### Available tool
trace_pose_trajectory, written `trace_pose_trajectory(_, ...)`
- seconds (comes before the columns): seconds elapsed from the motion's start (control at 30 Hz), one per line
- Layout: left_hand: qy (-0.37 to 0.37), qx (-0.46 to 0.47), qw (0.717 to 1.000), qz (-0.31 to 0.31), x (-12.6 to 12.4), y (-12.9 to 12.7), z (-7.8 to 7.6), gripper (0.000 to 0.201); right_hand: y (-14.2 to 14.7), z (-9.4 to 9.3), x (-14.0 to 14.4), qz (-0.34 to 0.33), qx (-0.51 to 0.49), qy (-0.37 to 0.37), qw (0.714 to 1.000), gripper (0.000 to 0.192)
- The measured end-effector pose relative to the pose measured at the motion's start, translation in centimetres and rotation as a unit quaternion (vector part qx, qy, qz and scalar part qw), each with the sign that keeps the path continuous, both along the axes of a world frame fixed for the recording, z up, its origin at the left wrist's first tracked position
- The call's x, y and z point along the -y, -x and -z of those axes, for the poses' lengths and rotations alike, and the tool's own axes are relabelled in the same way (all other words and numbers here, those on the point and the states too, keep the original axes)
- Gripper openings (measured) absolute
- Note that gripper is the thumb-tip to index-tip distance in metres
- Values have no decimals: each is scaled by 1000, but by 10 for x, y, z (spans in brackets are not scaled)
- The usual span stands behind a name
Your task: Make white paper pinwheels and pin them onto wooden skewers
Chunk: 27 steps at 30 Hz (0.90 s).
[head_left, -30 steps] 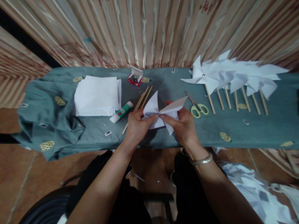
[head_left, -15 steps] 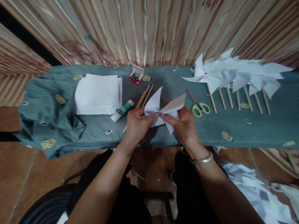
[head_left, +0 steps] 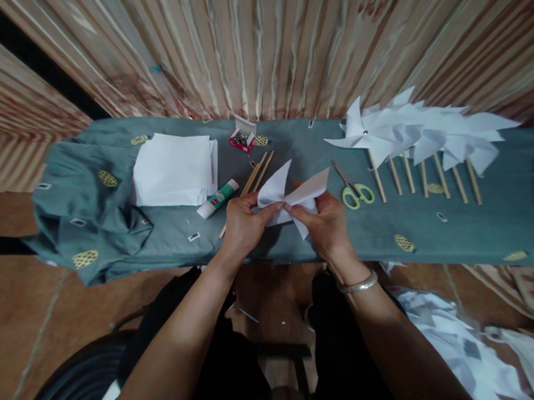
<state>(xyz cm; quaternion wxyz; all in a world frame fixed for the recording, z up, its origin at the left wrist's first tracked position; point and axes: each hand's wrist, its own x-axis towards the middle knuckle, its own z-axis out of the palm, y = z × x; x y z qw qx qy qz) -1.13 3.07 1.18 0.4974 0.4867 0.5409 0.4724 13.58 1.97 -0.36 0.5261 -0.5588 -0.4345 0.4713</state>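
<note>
Between my two hands is a white paper pinwheel, its blades curled in toward the middle. My left hand grips its left side, and my right hand grips the right side. Both thumbs press together at its centre; what lies under the thumbs is hidden. Several wooden sticks lie just beyond my left hand, partly covered by it. A green and white glue stick rests to the left of that hand. Scissors with light green handles lie to the right of my right hand.
A stack of white paper lies at the left of the cloth-covered table. A small open red box of pins stands at the back. Several pinwheels on sticks overlap at the right. Paper scraps lie below the table.
Hardly anything differs. Both hands keep hold of the paper pinwheel at the same place, and the view has shifted very slightly.
</note>
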Motion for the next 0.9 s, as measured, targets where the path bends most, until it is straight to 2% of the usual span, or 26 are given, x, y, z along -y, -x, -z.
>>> trace_pose_trajectory(0.9,15,-41,999,11,1,2,1,21,6,0,2,42,-27,29,998,44)
